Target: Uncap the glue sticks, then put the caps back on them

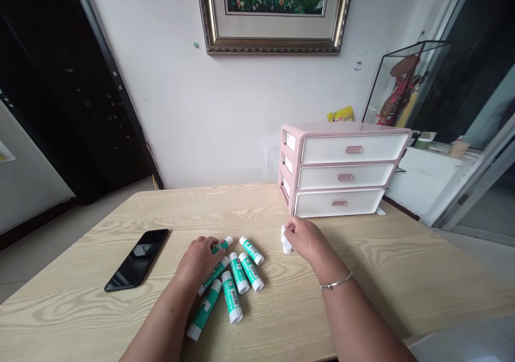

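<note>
Several green and white glue sticks lie in a loose group on the wooden table. My left hand rests over the left side of the group, its fingers curled onto one stick. My right hand is closed round white stick ends, just in front of the bottom drawer of a pink and white three-drawer organiser. All three drawers are closed. A thin bracelet circles my right wrist.
A black phone lies face up at the left of the table. Behind the table are a white wall and a framed picture. A glass display case stands at the right. A dark doorway is at the left.
</note>
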### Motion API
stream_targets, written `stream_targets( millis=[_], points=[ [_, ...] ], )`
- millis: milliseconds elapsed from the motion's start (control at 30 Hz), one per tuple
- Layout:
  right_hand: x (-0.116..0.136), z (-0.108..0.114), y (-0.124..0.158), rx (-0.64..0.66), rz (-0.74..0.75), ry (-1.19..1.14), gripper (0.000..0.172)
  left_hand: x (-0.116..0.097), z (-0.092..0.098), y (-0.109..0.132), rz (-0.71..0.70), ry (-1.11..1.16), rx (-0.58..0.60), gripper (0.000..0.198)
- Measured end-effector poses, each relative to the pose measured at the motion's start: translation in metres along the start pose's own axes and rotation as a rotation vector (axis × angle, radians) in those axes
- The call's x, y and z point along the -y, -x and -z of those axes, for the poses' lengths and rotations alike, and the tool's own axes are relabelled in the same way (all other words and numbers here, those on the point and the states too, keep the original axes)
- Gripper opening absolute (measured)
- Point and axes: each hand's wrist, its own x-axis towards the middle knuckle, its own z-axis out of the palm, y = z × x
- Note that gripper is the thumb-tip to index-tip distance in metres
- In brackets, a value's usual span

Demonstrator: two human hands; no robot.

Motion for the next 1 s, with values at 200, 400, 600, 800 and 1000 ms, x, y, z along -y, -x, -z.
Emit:
stream_targets(
  millis=[200, 400, 600, 800, 1000],
  points=[
    [-0.002, 0.000, 0.011, 0.106, 0.087, 0.200, 0.011, 0.009, -0.008, -0.007, -0.020, 0.012, 0.000, 0.045],
    [-0.001, -0.007, 0.012, 0.157, 0.076, 0.334, 0.017, 0.019, -0.016, -0.013, -0.063, 0.014, 0.004, 0.041],
    [0.000, -0.010, 0.011, 0.187, 0.043, 0.377, 0.016, 0.020, -0.019, -0.014, -0.060, 0.080, -0.030, 0.033],
    [0.006, -0.009, 0.013, 0.226, 0.046, 0.411, 0.017, 0.010, -0.012, -0.004, -0.039, 0.169, -0.117, 0.030],
    [0.014, -0.008, 0.016, 0.174, 0.032, 0.279, 0.014, -0.002, -0.006, 0.009, -0.059, 0.413, -0.265, 0.032]
  ],
)
